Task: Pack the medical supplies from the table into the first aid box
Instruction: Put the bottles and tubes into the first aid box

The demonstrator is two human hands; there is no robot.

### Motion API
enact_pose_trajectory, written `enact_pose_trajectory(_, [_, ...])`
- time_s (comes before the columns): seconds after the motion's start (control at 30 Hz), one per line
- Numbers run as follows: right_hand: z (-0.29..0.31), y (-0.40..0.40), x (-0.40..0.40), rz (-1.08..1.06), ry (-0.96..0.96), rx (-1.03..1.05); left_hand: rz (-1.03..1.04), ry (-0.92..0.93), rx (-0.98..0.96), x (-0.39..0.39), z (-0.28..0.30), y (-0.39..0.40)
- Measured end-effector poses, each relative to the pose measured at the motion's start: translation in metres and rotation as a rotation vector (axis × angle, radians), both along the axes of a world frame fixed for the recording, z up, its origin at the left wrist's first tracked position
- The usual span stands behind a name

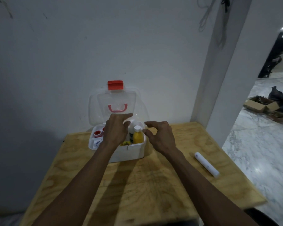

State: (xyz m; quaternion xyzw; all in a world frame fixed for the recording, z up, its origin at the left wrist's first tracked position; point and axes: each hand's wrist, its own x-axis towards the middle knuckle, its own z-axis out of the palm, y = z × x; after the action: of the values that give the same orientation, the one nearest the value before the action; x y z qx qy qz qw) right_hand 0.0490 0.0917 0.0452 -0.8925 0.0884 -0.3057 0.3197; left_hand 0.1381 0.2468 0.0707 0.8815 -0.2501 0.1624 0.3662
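The white first aid box [131,151] stands at the far side of the wooden table [145,185], its clear lid [116,98] with a red latch raised against the wall. Inside stand a yellow bottle [138,136] with a white cap and a white bottle [132,126] behind it. Red-and-white tape rolls [97,133] lie in the left tray. My left hand [116,129] hovers over the box with fingers apart, holding nothing. To the right of the box, just beside the bottles, my right hand [160,136] is held with its fingers curled and apart. A white tube [206,164] lies on the table at the right.
A white wall rises right behind the box. A white pillar [222,79] stands at the table's back right corner. Beyond it lies a marble floor with open cardboard boxes [261,105] and dark bags. A person is in the far right doorway.
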Motion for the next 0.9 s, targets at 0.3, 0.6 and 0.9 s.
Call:
enact_pose_trajectory(0.3, [0.003, -0.065, -0.075, -0.228, -0.050, 0.070, -0.012, -0.022, -0.191, -0.099, 0.008, -0.035])
enact_pose_trajectory(0.6, [-0.028, -0.119, -0.128, -0.363, 0.345, 0.062, -0.012, 0.387, 0.214, -0.150, -0.054, -0.107])
enact_pose_trajectory(0.9, [-0.052, -0.123, -0.122, -0.334, 0.433, 0.111, 0.017, 0.454, 0.359, -0.149, -0.067, -0.139])
